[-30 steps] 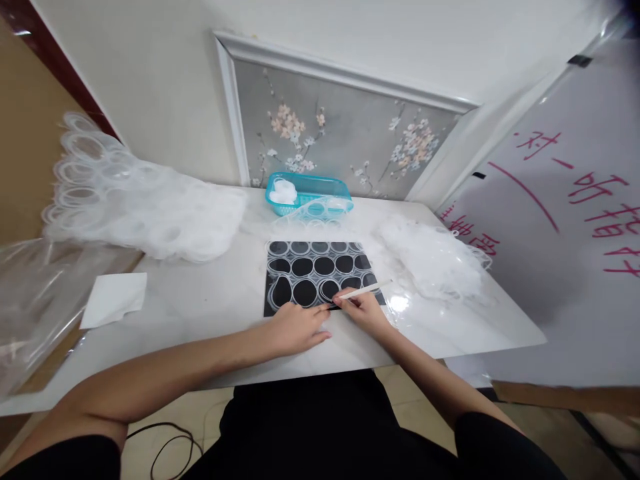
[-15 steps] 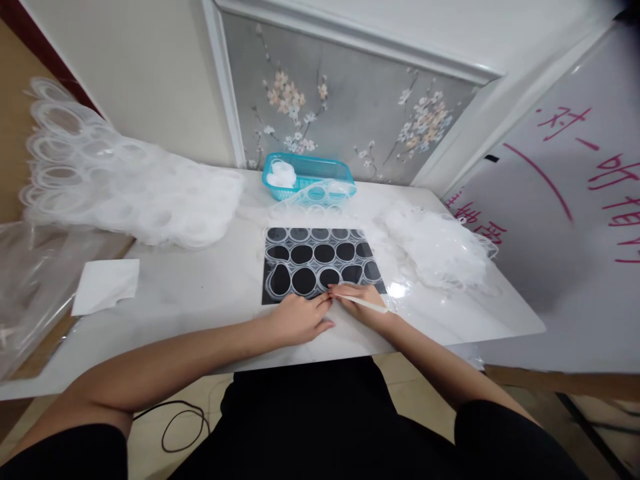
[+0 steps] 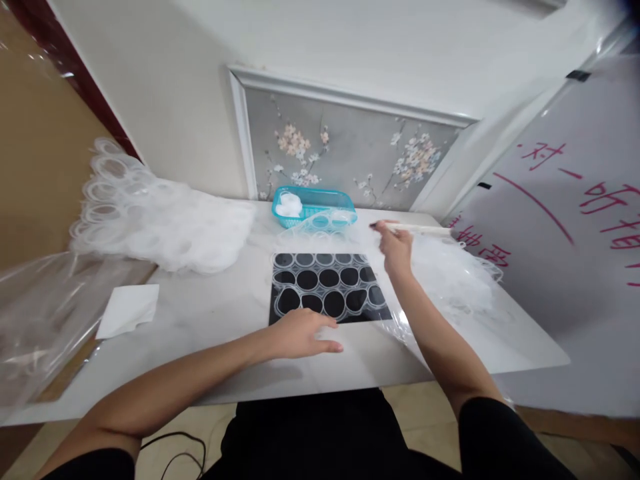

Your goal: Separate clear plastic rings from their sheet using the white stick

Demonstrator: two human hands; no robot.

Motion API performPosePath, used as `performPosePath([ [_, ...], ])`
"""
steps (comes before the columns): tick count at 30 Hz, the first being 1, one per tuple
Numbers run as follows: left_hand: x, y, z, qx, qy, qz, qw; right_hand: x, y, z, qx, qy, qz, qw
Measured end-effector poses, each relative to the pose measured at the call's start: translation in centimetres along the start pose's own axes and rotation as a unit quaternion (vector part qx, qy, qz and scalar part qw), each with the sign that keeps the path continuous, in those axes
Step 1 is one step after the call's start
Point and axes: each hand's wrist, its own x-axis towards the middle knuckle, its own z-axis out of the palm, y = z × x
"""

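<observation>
Rows of clear, pale-edged plastic rings lie joined as a sheet on a flat black board. My left hand rests at the board's near edge, fingers stretched out and thumb apart, holding nothing. Raised beyond the board's far right corner, my right hand grips a slim off-white stick-like tool with a small dark tip pointing left. Its exact kind cannot be made out. Just right of that hand spreads a loose heap of clear ring sheets.
A blue plastic basket at the back holds a white wad, with a ring sheet draped over its front. A thick stack of ring sheets lies at left, near a white paper and clear plastic film. A whiteboard stands at right.
My right hand has lifted from the board's near edge and moved up and right, carrying the tool. My left hand stays by the near edge, its fingers more spread. The camera view has shifted.
</observation>
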Motion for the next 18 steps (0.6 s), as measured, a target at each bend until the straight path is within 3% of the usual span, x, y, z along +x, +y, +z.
performPosePath([
  [2,-0.2,0.8,-2.2,-0.096,0.052,0.000,0.994,-2.1,-2.1,1.1,0.082,-0.135,0.082,0.984],
  [4,-0.4,1.6,-4.7,-0.154,0.092,-0.007,0.984,-3.7,-4.4,2.0,0.153,-0.219,0.162,0.950],
  [7,0.0,1.7,-7.4,-0.075,0.110,-0.039,0.990,-4.1,-8.0,2.4,0.215,-0.281,0.230,0.906],
  [9,1.0,0.3,-8.2,0.063,0.119,-0.106,0.985,-3.4,-9.9,1.9,0.235,-0.277,0.213,0.907],
  [11,2.6,-2.3,-8.5,0.195,0.143,-0.204,0.949,-2.5,-11.3,0.8,0.245,-0.248,0.154,0.925],
  [14,5.0,-6.8,-9.3,0.231,0.180,-0.289,0.911,-1.4,-12.0,-1.6,0.228,-0.192,0.060,0.953],
  [18,7.0,-10.8,-10.3,0.208,0.205,-0.310,0.905,0.2,-11.5,-4.5,0.199,-0.126,-0.002,0.972],
])
